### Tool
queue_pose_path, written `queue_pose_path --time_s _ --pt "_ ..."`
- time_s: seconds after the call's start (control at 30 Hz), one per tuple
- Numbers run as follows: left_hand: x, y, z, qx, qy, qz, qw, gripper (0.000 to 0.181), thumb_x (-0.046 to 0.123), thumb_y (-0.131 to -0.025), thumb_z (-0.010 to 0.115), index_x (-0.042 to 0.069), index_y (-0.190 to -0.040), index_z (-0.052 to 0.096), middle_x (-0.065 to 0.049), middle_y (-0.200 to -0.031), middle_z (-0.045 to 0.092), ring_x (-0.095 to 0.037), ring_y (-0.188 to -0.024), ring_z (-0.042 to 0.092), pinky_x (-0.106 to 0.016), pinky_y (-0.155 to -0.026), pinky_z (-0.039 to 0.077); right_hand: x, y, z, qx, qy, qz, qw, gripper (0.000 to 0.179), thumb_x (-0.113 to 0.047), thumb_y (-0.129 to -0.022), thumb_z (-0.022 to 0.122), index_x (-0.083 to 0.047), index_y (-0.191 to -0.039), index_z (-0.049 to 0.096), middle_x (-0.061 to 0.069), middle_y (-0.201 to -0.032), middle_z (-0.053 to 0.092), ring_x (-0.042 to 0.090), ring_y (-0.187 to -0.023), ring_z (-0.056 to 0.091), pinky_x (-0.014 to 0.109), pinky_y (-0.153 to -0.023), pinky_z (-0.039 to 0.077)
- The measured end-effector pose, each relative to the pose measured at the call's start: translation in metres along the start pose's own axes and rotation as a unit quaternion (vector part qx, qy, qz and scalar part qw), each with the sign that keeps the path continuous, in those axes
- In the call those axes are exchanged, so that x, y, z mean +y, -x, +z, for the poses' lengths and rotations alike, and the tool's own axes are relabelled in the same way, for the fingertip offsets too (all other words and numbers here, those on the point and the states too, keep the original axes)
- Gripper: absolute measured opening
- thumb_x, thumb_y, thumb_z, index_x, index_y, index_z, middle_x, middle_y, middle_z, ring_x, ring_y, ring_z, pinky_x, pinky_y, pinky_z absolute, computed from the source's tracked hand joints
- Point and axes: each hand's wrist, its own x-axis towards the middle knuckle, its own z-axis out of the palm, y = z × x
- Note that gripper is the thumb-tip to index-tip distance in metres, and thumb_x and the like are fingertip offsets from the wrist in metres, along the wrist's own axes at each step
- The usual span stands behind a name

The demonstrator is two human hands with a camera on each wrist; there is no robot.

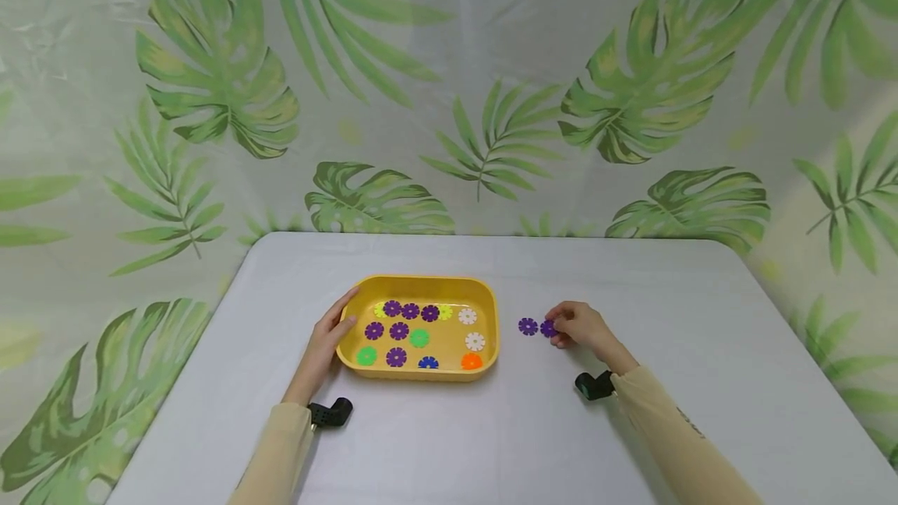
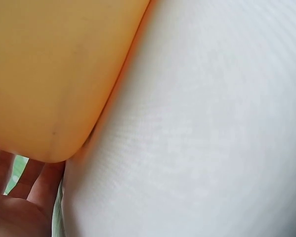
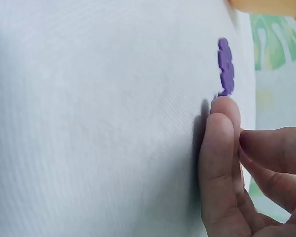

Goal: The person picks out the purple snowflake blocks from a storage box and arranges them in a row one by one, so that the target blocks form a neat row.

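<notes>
A yellow plastic basin point(image 1: 419, 374) stands on the table, and my left hand point(image 1: 327, 340) holds its left rim with the thumb over the edge. In the left wrist view, the fingers point(image 2: 44, 190) lie against the basin's outer wall. To the right of the basin, my right hand point(image 1: 578, 327) pinches a purple notched snowflake disc point(image 1: 548, 329) low over the table. Another purple snowflake disc point(image 1: 528, 326) is right beside it; whether the two are joined I cannot tell. The right wrist view has one purple disc point(image 3: 226, 66) edge-on beyond the fingertips, which hide the held one.
Several loose snowflake discs lie in the basin, among them a purple one point(image 1: 396, 357), a green one point(image 1: 418, 338), a white one point(image 1: 475, 341), a blue one point(image 1: 429, 363) and an orange one point(image 1: 471, 362). A white cloth covers the table point(image 1: 435, 443); a leaf-patterned curtain point(image 1: 393, 131) hangs behind.
</notes>
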Motion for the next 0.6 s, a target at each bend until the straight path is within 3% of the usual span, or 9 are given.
queue_pose_path --time_s 0.23,0.6 --pt "-0.0003 0.0005 0.0006 0.003 0.001 0.003 1.0000 0.048 0.011 -0.103 0.042 0.010 -0.150 0.033 -0.007 -0.155 0.024 -0.023 -0.143 0.017 -0.040 -0.116 0.016 -0.0045 -0.0054 0.0092 -0.011 0.031 -0.016 0.9993 0.021 0.006 -0.090 0.050 0.008 -0.109 0.060 0.012 -0.082 0.061 0.013 -0.062 0.061 0.026 -0.059 0.055" --pt "0.0034 0.0012 0.0013 0.007 -0.002 -0.007 0.9999 0.048 0.013 -0.103 0.042 0.011 -0.150 0.033 -0.006 -0.156 0.024 -0.022 -0.143 0.018 -0.037 -0.116 0.016 -0.0018 -0.0045 0.0093 0.033 0.034 -0.029 0.9985 0.021 0.007 -0.089 0.046 0.009 -0.105 0.060 0.012 -0.078 0.059 0.014 -0.060 0.060 0.027 -0.056 0.055"
